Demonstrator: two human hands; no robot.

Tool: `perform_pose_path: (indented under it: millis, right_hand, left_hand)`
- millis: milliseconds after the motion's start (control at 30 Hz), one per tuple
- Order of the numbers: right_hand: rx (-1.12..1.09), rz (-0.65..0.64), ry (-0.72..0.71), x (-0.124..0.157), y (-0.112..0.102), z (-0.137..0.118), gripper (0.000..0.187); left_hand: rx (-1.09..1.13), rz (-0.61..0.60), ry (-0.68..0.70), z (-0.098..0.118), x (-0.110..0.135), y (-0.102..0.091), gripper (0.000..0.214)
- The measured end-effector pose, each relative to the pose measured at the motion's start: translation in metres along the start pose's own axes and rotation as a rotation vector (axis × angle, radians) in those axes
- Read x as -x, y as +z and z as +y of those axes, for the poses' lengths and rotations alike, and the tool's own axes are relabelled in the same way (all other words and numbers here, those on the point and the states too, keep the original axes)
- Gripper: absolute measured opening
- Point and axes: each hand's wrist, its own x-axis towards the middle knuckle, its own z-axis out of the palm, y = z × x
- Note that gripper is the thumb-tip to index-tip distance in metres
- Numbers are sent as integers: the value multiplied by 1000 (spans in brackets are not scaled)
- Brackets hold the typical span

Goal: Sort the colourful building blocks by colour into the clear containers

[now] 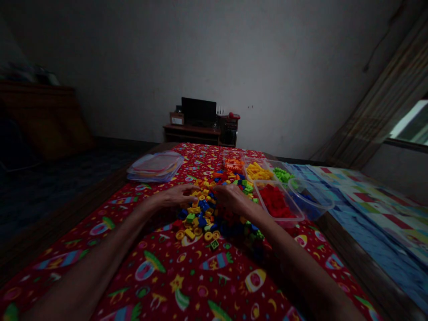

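A mixed heap of toy building bricks (203,206), in yellow, blue, red and green, lies on the red patterned cloth (160,276). My left hand (177,196) reaches the heap's left side, its thumb and fingers apart, with no brick plainly held. Over the right side of the heap, my right hand (233,199) has its fingers curled down and in. Its fingertips are partly hidden, so whatever they pinch cannot be made out. Several yellow wheel-shaped pieces (208,236) and a small green square piece (214,244) lie at the near edge.
Clear tubs stand right of the heap, holding orange bricks (234,165), yellow bricks (258,171), green bricks (282,174) and red bricks (277,201). A round tub (323,206) has blue pieces inside. Stacked lids (156,167) lie back left. Beyond are a monitor (199,111) and desk.
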Motion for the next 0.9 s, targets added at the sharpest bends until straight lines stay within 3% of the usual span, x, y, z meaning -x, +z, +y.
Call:
perform_pose_path:
  millis: [333,500,633,800,900]
  right_hand:
    - [-11,-59,5,8,1,-7,18]
    - [-18,-61,24,10,-3,-12,19]
    - [-27,37,16,12,1,-8,23]
    - [-89,203,-138,9,10,-4,53]
    - [-111,187,-167,7,15,-4,39]
  left_hand:
    - [-92,156,-5,10,-7,9,36]
    - [62,138,1,8,-8,12,36]
    - [289,158,20,20,-7,12,53]
    - [424,143,5,40,-2,24,77]
    - [402,79,37,47,-4,30,80]
